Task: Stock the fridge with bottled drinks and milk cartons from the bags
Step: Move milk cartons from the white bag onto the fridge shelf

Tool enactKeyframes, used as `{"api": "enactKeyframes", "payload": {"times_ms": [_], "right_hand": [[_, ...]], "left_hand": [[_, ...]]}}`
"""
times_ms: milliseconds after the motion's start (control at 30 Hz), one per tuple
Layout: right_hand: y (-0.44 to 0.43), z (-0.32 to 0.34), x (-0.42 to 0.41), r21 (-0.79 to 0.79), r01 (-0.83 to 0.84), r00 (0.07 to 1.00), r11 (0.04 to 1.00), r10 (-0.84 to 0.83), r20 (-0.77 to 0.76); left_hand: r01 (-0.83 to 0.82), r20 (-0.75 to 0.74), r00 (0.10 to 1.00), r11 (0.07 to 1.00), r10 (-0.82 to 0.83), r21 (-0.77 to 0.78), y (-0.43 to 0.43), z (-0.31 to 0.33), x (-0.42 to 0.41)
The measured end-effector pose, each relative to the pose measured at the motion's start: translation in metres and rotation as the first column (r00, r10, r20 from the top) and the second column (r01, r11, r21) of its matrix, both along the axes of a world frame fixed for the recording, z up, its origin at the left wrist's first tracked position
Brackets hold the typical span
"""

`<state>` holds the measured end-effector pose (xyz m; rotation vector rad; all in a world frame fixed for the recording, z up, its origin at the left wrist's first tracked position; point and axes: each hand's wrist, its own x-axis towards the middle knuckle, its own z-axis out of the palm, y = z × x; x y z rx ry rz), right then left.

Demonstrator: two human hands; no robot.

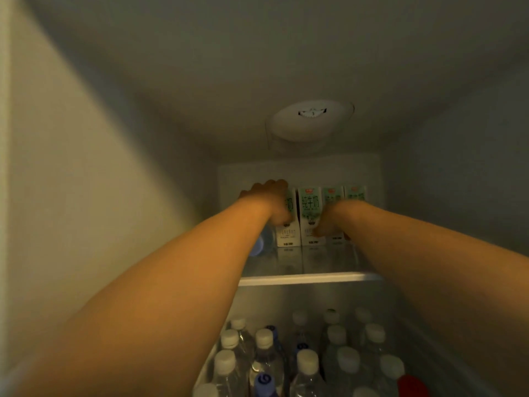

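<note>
Both my arms reach deep into the fridge to its top glass shelf point(309, 277). A row of green-and-white milk cartons stands at the back. My left hand point(270, 200) grips the leftmost carton point(288, 227) from its left side and top. My right hand point(333, 220) is wrapped on a carton point(332, 196) toward the right, its thumb touching the middle carton point(309, 213). A fourth carton point(355, 193) stands at the far right. A blue-capped bottle point(257, 246) lies partly hidden under my left wrist.
The shelf below holds several upright clear water bottles point(307, 371) with white caps, some with blue caps, and one red cap point(412, 385) at the right. A round lamp cover point(310, 120) sits on the fridge ceiling. White walls close in on both sides.
</note>
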<state>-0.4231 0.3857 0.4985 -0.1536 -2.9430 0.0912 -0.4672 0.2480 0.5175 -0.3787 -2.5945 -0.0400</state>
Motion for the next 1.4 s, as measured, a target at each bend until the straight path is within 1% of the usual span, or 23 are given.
{"api": "enactKeyframes", "payload": {"times_ms": [67,133,267,333,467,500,533,667,733,833,900,1000,1100,1167,1300,1400], "right_hand": [[0.002,0.0,0.0,-0.115,-0.019,1.0,0.993,0.018,-0.009],[0.0,0.0,0.002,-0.187,-0.024,0.999,0.982,0.019,-0.028],[-0.01,-0.006,0.012,-0.269,-0.071,0.984,0.961,0.024,-0.175],[-0.013,-0.011,0.02,-0.275,-0.054,0.982,0.96,0.001,-0.187],[-0.009,-0.022,0.022,-0.304,-0.005,0.958,0.953,-0.083,-0.275],[-0.01,-0.025,0.03,-0.3,-0.012,0.949,0.954,-0.084,-0.304],[-0.017,-0.029,0.057,-0.283,-0.018,0.949,0.959,-0.073,-0.308],[-0.031,-0.048,0.127,-0.279,-0.118,0.927,0.953,0.005,-0.376],[-0.036,-0.065,0.15,-0.24,-0.15,0.909,0.959,0.038,-0.415],[-0.044,-0.095,0.19,-0.175,-0.182,0.864,0.968,0.072,-0.499],[-0.046,-0.122,0.217,-0.149,-0.203,0.845,0.968,0.096,-0.527],[-0.05,-0.166,0.258,-0.123,-0.235,0.833,0.964,0.135,-0.536],[-0.055,-0.206,0.295,-0.145,-0.283,0.833,0.948,0.168,-0.527],[-0.06,-0.231,0.319,-0.155,-0.316,0.835,0.936,0.197,-0.514],[-0.066,-0.283,0.362,-0.184,-0.37,0.842,0.911,0.245,-0.48],[-0.067,-0.323,0.395,-0.207,-0.405,0.871,0.891,0.307,-0.382]], "left_hand": [[0.011,0.009,1.0,0.998,-0.011,0.062,-0.004,-0.004,0.01],[0.013,-0.002,1.0,0.993,-0.013,0.113,-0.008,-0.01,0.024],[0.014,-0.054,0.998,0.99,-0.006,0.142,-0.02,-0.026,0.061],[-0.011,-0.077,0.997,0.989,0.022,0.148,-0.028,-0.033,0.08],[-0.051,-0.093,0.993,0.985,0.068,0.168,-0.043,-0.047,0.111],[-0.05,-0.094,0.993,0.985,0.066,0.168,-0.047,-0.05,0.115],[-0.044,-0.094,0.994,0.986,0.06,0.161,-0.052,-0.054,0.122],[0.009,-0.108,0.994,0.996,0.0,0.086,-0.072,-0.079,0.148],[0.05,-0.107,0.994,0.993,-0.039,0.107,-0.08,-0.096,0.167],[0.136,-0.169,0.979,0.985,-0.116,0.107,-0.089,-0.125,0.209],[0.143,-0.172,0.977,0.984,-0.123,0.104,-0.098,-0.147,0.242],[0.145,-0.111,0.985,0.981,-0.131,0.129,-0.111,-0.187,0.293],[0.145,-0.099,0.986,0.982,-0.134,0.119,-0.121,-0.232,0.341],[0.143,-0.06,0.989,0.98,-0.136,0.138,-0.128,-0.261,0.367],[0.099,0.042,0.993,0.962,-0.114,0.254,-0.142,-0.317,0.414],[0.05,0.145,0.984,0.937,-0.106,0.347,-0.148,-0.357,0.448]]}}
